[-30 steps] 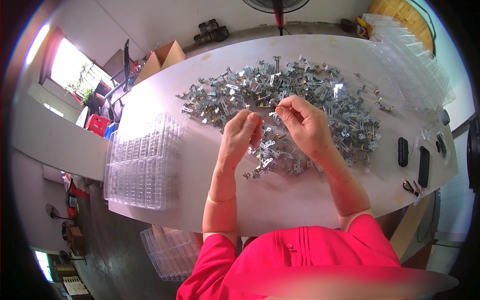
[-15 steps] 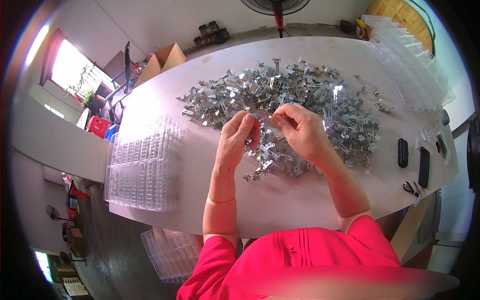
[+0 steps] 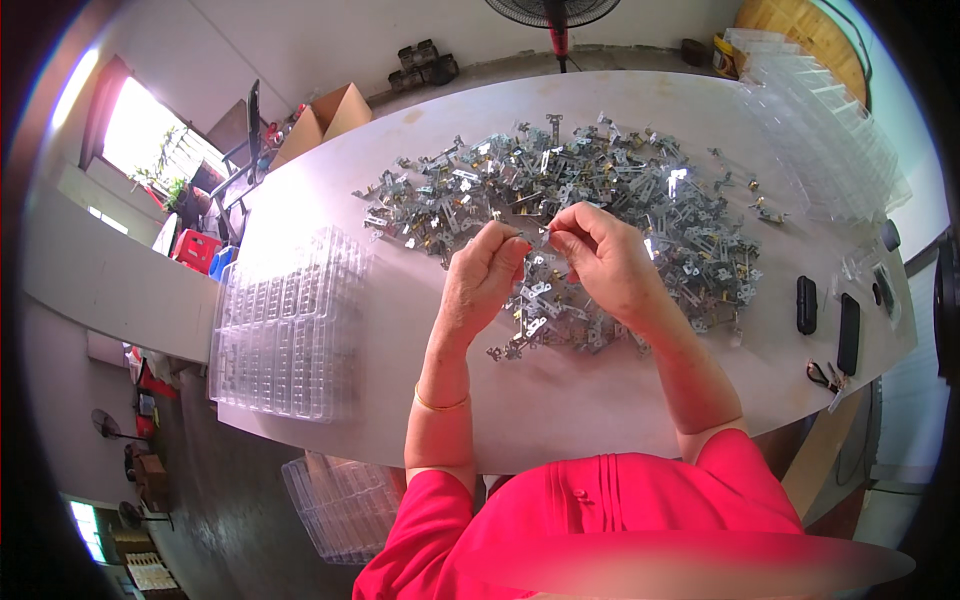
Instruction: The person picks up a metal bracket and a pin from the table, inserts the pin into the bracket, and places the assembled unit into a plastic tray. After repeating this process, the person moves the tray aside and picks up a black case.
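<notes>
A wide heap of small silvery metal brackets (image 3: 560, 170), some with brass-coloured bits, spreads over the pale table (image 3: 420, 390). Above the near part of the heap, my left hand (image 3: 485, 275) is closed, thumb against curled fingers. My right hand (image 3: 600, 255) faces it a short gap away, its thumb and forefinger pinched together. Something small and metallic shows between the two sets of fingertips, too small to name. My fingers hide most of whatever each hand holds.
Stacked clear plastic trays (image 3: 290, 330) stand at the table's left, and more clear trays (image 3: 820, 140) lie at the far right. A black case (image 3: 806, 305), a dark flat bar (image 3: 848, 335) and small scissors (image 3: 828, 378) rest on the right. A fan (image 3: 555, 15) stands behind the table.
My left hand has turned and moved slightly right and up, its fingers curling further closed. The right hand stays nearly in place, still pinching. The metal piece seen below my left thumb is now hidden.
</notes>
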Demonstrator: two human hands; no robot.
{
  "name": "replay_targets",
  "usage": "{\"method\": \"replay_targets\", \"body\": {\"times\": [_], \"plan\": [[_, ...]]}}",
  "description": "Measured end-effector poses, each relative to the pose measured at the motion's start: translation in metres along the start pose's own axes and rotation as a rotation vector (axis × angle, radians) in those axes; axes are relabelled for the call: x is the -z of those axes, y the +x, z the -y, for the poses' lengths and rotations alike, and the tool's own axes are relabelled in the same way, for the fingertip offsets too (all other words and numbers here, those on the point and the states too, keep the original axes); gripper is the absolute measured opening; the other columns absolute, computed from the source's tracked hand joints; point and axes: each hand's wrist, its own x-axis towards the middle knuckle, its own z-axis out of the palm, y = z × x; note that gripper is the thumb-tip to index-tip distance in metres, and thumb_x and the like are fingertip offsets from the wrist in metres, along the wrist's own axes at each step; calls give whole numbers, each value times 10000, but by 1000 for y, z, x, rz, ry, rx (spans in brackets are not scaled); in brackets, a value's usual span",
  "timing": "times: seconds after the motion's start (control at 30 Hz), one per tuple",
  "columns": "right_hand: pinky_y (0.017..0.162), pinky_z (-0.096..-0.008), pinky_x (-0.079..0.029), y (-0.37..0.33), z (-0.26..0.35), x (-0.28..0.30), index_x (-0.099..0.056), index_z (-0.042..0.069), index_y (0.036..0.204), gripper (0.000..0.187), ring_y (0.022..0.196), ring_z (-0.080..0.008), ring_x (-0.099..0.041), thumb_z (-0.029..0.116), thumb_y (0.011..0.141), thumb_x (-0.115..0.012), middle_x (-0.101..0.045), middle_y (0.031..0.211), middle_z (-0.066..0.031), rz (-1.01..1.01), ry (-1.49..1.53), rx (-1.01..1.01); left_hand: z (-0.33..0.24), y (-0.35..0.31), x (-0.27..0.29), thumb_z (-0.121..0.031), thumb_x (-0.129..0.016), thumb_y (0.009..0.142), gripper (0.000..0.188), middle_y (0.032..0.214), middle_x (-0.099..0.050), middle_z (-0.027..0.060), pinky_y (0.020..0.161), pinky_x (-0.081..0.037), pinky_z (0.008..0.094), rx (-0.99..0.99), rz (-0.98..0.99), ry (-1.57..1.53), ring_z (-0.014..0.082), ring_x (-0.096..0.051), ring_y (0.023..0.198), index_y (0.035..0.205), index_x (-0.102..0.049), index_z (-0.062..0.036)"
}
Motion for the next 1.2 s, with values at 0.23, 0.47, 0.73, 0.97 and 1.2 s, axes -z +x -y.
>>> {"method": "replay_targets", "body": {"times": [0.23,0.47,0.73,0.97,1.2], "plan": [[728,-256,-525,7,2,11,-621,-2,1113,162,772,-94,-632,108,1022,-546,-668,961,-50,202,280,-201,0,-2,-2,-138,-591,1011,137,693,-570,-15,552,-429,235,-121,12,215,49,-492,615,928,-582,-28],[717,-225,-486,11,-11,13,-642,17,1064,147,791,-54,-590,144,1021,-582,-644,917,16,262,378,-204,-10,-2,-7,-111,-662,930,116,729,-584,158,598,-464,398,-313,36,413,344,-575,638,957,-600,-17],[722,-222,-474,10,-11,5,-643,38,1008,114,790,-40,-556,150,1012,-618,-622,886,38,103,369,-11,-6,-2,-11,-140,-685,915,138,751,-583,124,616,-456,400,-346,-98,526,324,-593,689,909,-595,-35],[715,-232,-494,7,-2,13,-625,13,998,100,781,-56,-571,110,1012,-603,-629,838,10,157,332,-88,-15,0,-10,-140,-660,933,123,880,-662,112,777,-477,407,-497,-102,542,308,-625,816,993,-642,-35],[705,-235,-496,9,3,25,-617,23,991,106,757,-66,-575,123,1017,-596,-630,842,6,39,324,-49,-8,-2,11,-266,-588,1025,293,898,-663,26,752,-476,278,-108,111,198,96,-592,849,1115,-678,-2]]}}
